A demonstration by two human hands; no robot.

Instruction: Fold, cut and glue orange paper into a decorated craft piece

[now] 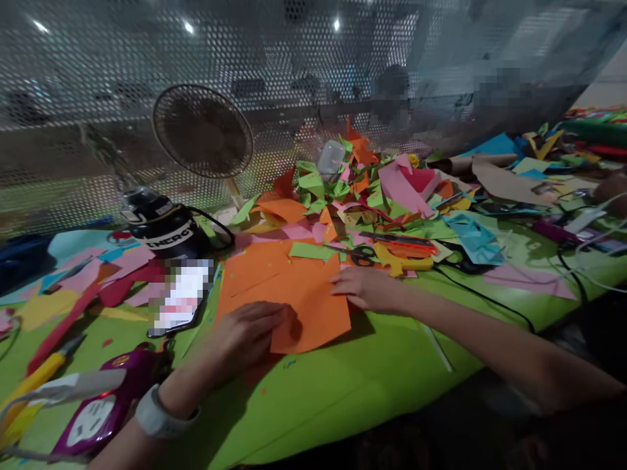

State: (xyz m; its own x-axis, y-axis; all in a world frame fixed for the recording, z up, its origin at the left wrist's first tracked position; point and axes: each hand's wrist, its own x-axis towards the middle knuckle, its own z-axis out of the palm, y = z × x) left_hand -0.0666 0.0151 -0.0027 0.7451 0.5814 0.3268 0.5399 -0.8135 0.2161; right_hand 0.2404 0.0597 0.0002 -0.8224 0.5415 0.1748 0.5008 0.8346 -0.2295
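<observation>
A sheet of orange paper (pixel 316 307) lies tilted in front of me, its right side raised off the table. My left hand (pixel 249 329) is curled at the sheet's left side, thumb and fingers closed over the paper; a pale watch (pixel 164 414) is on that wrist. At the upper right edge my right hand (pixel 365 288) pinches the same sheet between thumb and fingers. More orange paper (pixel 249 264) lies flat beneath and behind it. Just beyond my right hand are black-handled scissors (pixel 363 254) and a yellow-handled tool (pixel 404 262).
Coloured paper scraps (pixel 337 196) are heaped at the back against a perforated metal panel (pixel 294 59). A round fan (pixel 203 130) and a black jar (pixel 169 225) stand back left. A phone (pixel 183 297) and a purple power device (pixel 105 401) lie left. Cables cross the green tabletop (pixel 318 398).
</observation>
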